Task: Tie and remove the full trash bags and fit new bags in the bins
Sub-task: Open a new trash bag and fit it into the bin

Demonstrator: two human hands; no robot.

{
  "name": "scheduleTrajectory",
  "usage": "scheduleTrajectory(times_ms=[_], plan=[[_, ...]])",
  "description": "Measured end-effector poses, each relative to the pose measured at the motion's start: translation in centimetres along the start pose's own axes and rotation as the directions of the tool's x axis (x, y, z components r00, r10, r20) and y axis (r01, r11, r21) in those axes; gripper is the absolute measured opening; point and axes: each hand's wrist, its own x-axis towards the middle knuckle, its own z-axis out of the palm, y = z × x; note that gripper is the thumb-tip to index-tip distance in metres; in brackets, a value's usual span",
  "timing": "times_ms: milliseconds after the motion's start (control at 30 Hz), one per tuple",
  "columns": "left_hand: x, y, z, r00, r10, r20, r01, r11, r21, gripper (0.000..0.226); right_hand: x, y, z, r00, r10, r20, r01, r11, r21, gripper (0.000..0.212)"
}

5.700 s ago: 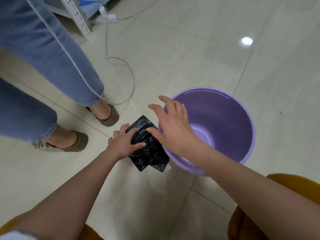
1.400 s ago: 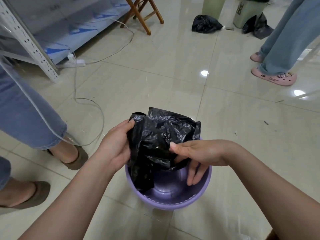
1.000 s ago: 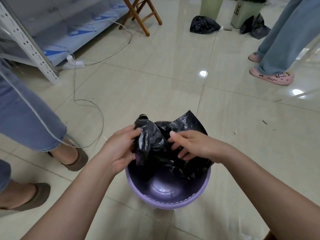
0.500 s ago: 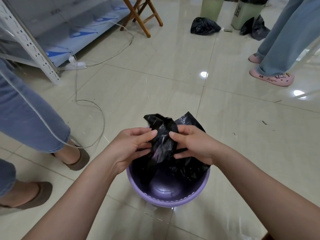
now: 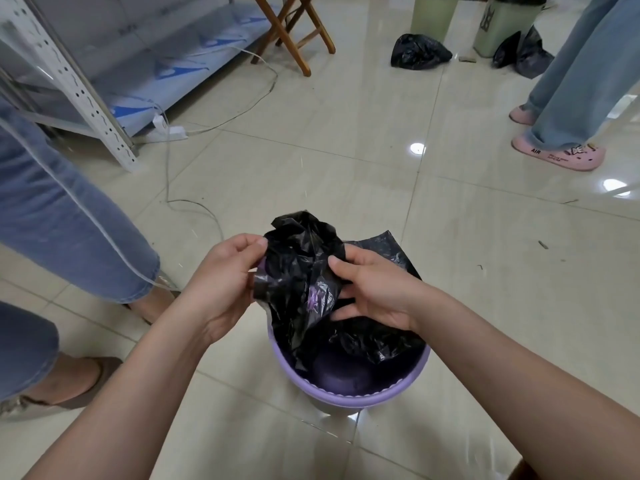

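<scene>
Tiled floor (image 5: 346,161), hands pinching black bag (image 5: 301,271) over purple bin (image 5: 349,398)

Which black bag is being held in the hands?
The black bag over the purple bin, gripped by the left hand and right hand. The two other black bags lie far off by the green bins.

Your left hand (image 5: 225,285) and right hand (image 5: 374,289) hold the crumpled black plastic bag (image 5: 304,268) between them, over the round purple plastic bin (image 5: 349,398) before you. Its lower part hangs inside the bin.

black bag (image 5: 301,271) now looser between hands
</scene>
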Motion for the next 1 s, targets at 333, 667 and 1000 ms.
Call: scheduleTrajectory(times_ms=[333, 667, 1000], plan=[[0.0, 1.5, -1.8, 0.997, 0.08, -0.007, -0.078, 0.957, -0.28, 0.022, -0.5, -1.1, 0.5, 0.997, -0.055, -0.056, 0.063, 0.986, 0.153, 0.028], [0.0, -1.9, 1.2, 0.992, -0.127, 0.029, 0.121, 0.981, 0.154, 0.019, -2.8, -0.4, -4.4, 0.908, -0.061, -0.415, -0.087, 0.941, -0.328, 0.02], [0.3, -3.6, 2.8, 0.966, -0.128, 0.223, -0.014, 0.84, 0.543, 0.088, -3.8, 0.7, -8.0, 0.814, -0.12, -0.568, -0.149, 0.903, -0.404, 0.011]])
